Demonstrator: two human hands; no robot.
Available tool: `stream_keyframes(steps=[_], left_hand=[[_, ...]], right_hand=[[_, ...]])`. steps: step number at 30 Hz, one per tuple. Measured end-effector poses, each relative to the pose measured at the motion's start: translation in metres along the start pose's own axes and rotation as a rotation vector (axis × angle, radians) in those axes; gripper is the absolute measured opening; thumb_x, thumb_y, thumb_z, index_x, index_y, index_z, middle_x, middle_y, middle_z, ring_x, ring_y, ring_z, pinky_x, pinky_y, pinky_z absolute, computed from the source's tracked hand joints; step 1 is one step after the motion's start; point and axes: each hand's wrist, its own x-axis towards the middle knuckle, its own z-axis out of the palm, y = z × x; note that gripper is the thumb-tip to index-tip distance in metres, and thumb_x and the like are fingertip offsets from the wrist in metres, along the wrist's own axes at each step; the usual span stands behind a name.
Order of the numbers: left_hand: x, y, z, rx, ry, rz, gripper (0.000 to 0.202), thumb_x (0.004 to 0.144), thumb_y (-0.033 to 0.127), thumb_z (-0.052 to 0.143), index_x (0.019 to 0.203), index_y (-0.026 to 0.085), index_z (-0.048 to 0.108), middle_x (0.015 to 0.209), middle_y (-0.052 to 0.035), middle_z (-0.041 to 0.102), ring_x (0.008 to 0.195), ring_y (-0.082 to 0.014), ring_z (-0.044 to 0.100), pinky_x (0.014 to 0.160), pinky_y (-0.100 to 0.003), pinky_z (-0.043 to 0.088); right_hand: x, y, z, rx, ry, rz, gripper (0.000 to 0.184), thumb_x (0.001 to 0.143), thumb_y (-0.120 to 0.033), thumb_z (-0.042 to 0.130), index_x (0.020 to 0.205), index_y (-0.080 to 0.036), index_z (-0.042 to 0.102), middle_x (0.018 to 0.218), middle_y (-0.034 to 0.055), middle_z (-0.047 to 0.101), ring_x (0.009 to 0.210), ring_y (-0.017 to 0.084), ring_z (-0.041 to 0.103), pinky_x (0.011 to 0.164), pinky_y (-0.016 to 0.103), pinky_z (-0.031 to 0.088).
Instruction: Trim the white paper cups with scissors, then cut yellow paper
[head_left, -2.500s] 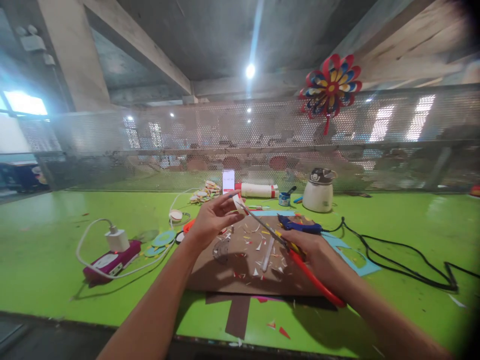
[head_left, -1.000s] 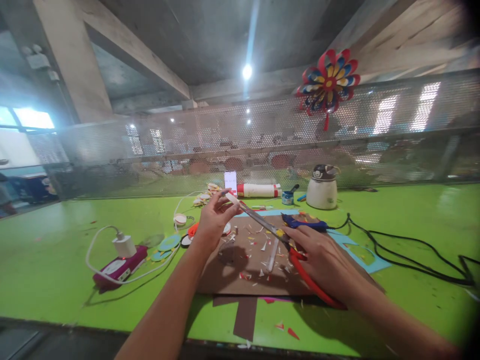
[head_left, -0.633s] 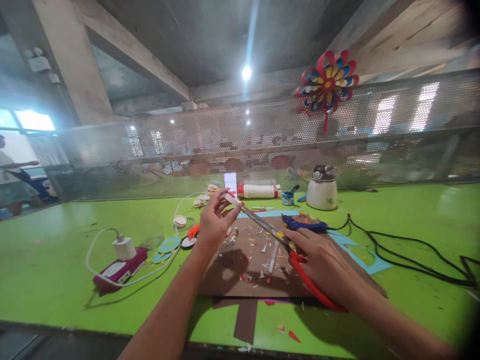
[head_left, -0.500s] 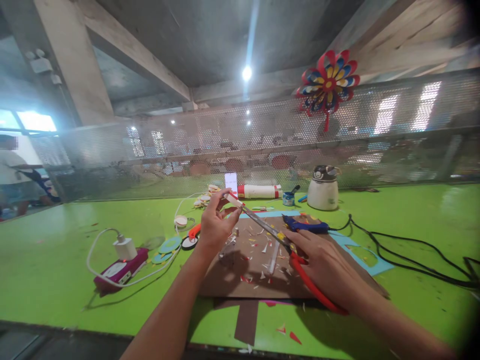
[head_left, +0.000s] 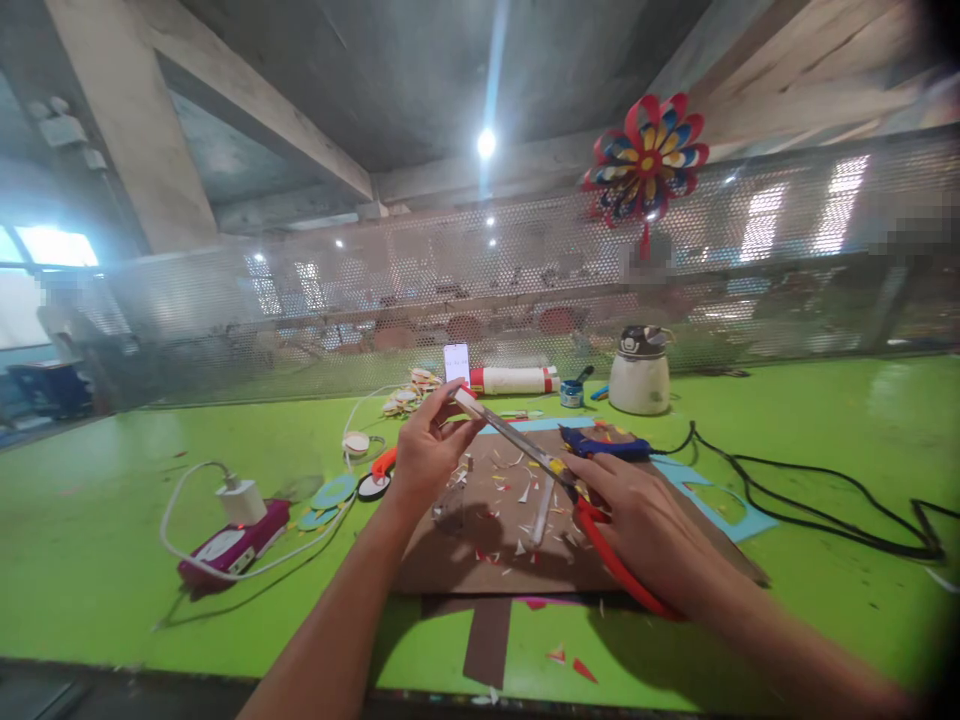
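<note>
My left hand point(head_left: 427, 455) pinches a small white paper piece point(head_left: 464, 399) above a brown cardboard sheet point(head_left: 517, 545) on the green table point(head_left: 112, 560). My right hand point(head_left: 637, 520) grips large scissors point(head_left: 525, 455) with red handles. Their long blades point up and left and meet the paper piece at my left fingertips. Paper scraps and a clear glue stick point(head_left: 541, 512) lie on the cardboard below the blades.
A blue glue gun point(head_left: 600, 445) with a black cable point(head_left: 810, 515) lies behind my right hand. A pink power strip point(head_left: 229, 545) with white charger sits left. Paper discs point(head_left: 334, 490), a phone point(head_left: 456, 363), a white roll point(head_left: 514, 380) and a white pot point(head_left: 637, 375) stand farther back.
Both hands keep their grips; the scissors stay at the paper piece while my left fingers shift slightly on it. The view has drifted a little.
</note>
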Motion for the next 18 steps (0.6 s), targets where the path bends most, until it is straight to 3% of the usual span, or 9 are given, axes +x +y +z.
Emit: stream_keyframes(steps=[9,18], left_hand=[[-0.0015,0.0044,0.0016,-0.032,0.016,-0.069,0.052,0.062,0.022,0.08,0.111,0.018,0.062,0.096,-0.0043,0.07,0.088,-0.0161,0.066,0.081,-0.031,0.055],[-0.0031,0.0052,0.0043,-0.075,0.041,-0.114,0.051,0.06,0.024,0.081,0.108,0.017,0.064,0.093,-0.0039,0.071,0.078,-0.0151,0.067,0.077,-0.032,0.056]], right_hand=[[-0.0012,-0.0024,-0.0071,-0.068,-0.022,-0.014,0.047,0.08,-0.011,0.048,0.126,-0.012,0.055,0.099,0.0146,0.061,0.089,0.028,0.059,0.077,0.043,0.049],[-0.0013,-0.0004,-0.0097,-0.048,-0.018,-0.023,0.045,0.08,-0.012,0.049,0.125,-0.012,0.057,0.092,0.0132,0.06,0.084,0.027,0.059,0.074,0.04,0.05]])
